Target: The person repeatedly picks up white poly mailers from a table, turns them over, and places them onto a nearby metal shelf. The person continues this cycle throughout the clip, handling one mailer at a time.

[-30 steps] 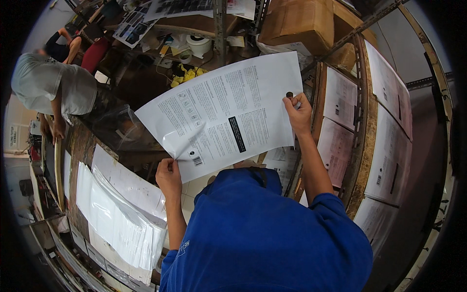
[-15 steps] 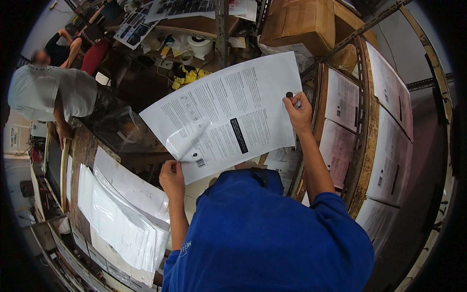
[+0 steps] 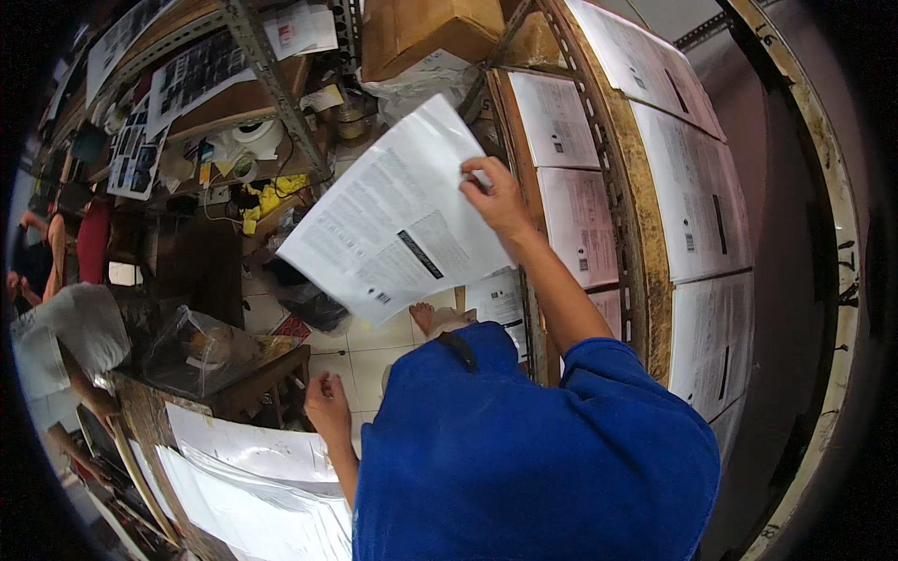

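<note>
Up and out to the far right: right hand (image 3: 496,198), arm stretched from the blue shirt (image 3: 533,449), forearm bare, wrist bent slightly, fingers curled over the right edge of a printed sheet (image 3: 398,220) and pinched shut on it. Sheet held tilted in the air, long side slanting from lower left to upper right, dark bar printed near its middle, hanging in front of the floor tiles (image 3: 374,351) and just left of the right-hand rack (image 3: 636,234). Touching nothing else, as far as can be told.

Low and to the near left: left hand (image 3: 327,407), forearm bent upward out of the shirt, fingers loosely curled and holding nothing, hovering just above the stack of sheets (image 3: 253,467) lying on the near-left bench. Cannot tell whether fingertips meet the top sheet.

Right rack lined with more printed pages (image 3: 580,224), flat on slanted shelves, one beside another, running near to far. Cardboard box (image 3: 426,28) at the far top, a crumpled white bag just beneath it. Far-left shelf cluttered with rolls of tape (image 3: 248,140), yellow bits and small photos. Clear plastic bag (image 3: 201,346) on a wooden stool left of the floor tiles. Another person in a grey shirt (image 3: 61,337) at the left edge, bent over the same bench, well apart from both hands.
</note>
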The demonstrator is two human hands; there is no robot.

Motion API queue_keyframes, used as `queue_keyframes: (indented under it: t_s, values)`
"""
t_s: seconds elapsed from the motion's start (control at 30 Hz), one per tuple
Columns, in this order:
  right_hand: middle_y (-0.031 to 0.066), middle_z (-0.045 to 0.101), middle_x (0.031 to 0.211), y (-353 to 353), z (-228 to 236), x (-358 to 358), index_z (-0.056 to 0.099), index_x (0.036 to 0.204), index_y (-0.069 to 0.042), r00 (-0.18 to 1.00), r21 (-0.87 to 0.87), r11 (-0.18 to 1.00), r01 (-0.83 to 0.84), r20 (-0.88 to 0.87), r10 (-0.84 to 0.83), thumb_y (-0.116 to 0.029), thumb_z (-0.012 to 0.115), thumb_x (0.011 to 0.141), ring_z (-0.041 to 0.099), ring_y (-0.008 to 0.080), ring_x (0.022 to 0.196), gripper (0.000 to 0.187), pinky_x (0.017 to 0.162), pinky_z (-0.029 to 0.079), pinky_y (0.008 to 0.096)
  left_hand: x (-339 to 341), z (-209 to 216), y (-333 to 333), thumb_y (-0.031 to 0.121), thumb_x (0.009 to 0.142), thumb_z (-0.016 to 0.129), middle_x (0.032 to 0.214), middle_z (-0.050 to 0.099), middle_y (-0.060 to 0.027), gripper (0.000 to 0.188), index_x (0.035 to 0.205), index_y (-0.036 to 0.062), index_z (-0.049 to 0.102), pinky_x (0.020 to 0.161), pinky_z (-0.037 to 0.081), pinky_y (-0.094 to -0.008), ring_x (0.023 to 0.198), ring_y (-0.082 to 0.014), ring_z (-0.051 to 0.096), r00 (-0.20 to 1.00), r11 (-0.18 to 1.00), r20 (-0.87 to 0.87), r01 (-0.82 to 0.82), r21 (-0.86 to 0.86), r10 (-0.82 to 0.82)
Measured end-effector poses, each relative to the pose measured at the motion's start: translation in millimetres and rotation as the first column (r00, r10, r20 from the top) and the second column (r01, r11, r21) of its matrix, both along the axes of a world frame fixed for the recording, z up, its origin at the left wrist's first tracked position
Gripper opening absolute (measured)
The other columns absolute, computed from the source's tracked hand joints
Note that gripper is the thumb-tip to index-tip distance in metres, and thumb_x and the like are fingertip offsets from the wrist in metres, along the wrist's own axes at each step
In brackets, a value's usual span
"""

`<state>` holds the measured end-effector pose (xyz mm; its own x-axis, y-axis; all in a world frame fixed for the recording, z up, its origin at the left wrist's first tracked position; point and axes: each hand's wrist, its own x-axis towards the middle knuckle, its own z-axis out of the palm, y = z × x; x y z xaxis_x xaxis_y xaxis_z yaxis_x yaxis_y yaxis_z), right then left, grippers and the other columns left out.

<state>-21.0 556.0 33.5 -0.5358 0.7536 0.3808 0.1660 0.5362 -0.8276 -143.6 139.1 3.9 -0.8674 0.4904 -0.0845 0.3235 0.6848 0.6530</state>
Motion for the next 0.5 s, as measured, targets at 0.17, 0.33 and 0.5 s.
queue_keyframes:
  t_s: [0.17,0.33,0.5]
  values:
    - [0.0078,0.065,0.108,31,-8,88,0.063,0.108,-0.003,0.958,-0.103,0.958,0.269,0.133,-0.255,-0.005,0.065,0.080,0.061,0.0165,0.099,0.028,0.083,0.049,0.0299,31,-26,-5,0.014,0.084,0.065,0.074,0.065,-0.0160,0.020,0.096,-0.0022,0.065,0.062,0.050,-0.0359,0.066,-0.0267,0.065,0.979,0.986,0.140,0.160,-0.051,-0.151]
    - [0.0054,0.065,0.092,78,-64,229,0.063,0.096,-0.004,0.785,0.159,0.827,0.540,0.261,-0.562,-0.003,0.065,0.080,0.060,0.0155,0.093,0.016,0.086,0.046,0.0279,75,-85,-31,0.018,0.085,0.064,0.073,0.064,-0.0137,0.022,0.096,-0.0011,0.065,0.062,0.049,-0.0369,0.064,-0.0259,0.062,0.867,0.938,0.442,0.319,-0.135,-0.231]
    - [0.0126,0.065,0.092,132,-110,361,0.062,0.093,-0.004,0.513,0.477,0.702,0.529,0.479,-0.712,-0.003,0.059,0.078,0.063,0.0290,0.089,0.015,0.081,0.049,0.0348,134,-148,-100,0.024,0.088,0.060,0.081,0.067,-0.0185,0.025,0.094,0.0007,0.066,0.069,0.052,-0.0378,0.076,-0.0326,0.067,0.693,0.861,0.719,0.396,-0.318,-0.053]
